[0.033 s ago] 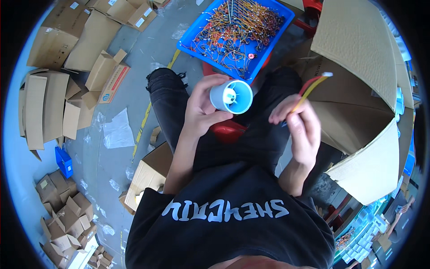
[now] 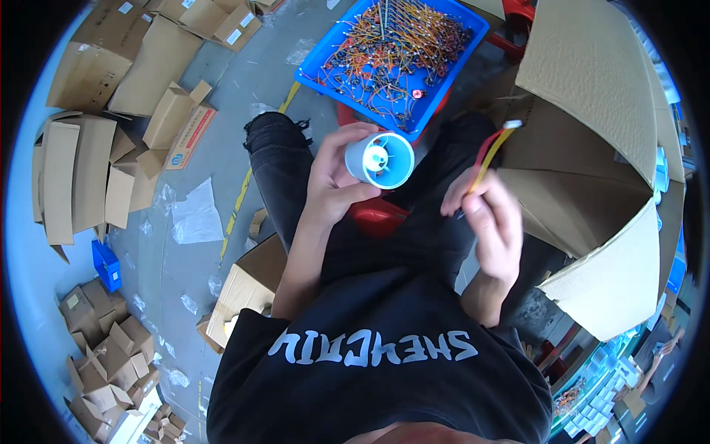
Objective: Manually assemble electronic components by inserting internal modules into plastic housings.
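My left hand (image 2: 332, 175) is wrapped around a light blue plastic cup-shaped housing (image 2: 356, 159), its open end facing up and toward the right. Inside the housing a white round hub with thin ribs is visible. Held to the right of it, a short bundle of red and yellow wires (image 2: 489, 154) is pinched in my right hand (image 2: 489, 218). A small white connector (image 2: 512, 124) tips the bundle's upper end. The fingers hide the bundle's lower end. The two hands are apart.
Beyond my knees a blue tray (image 2: 325, 83) holds a heap of similar wires. A large open cardboard box (image 2: 592, 244) stands close on the right. Several cardboard boxes (image 2: 85, 170) line the left, with plastic scraps (image 2: 197, 211) on the floor. At lower right, another person's arm (image 2: 654, 362) shows.
My right hand has shifted a little left, toward the housing, carrying the wire bundle. My left hand and the housing have barely moved.
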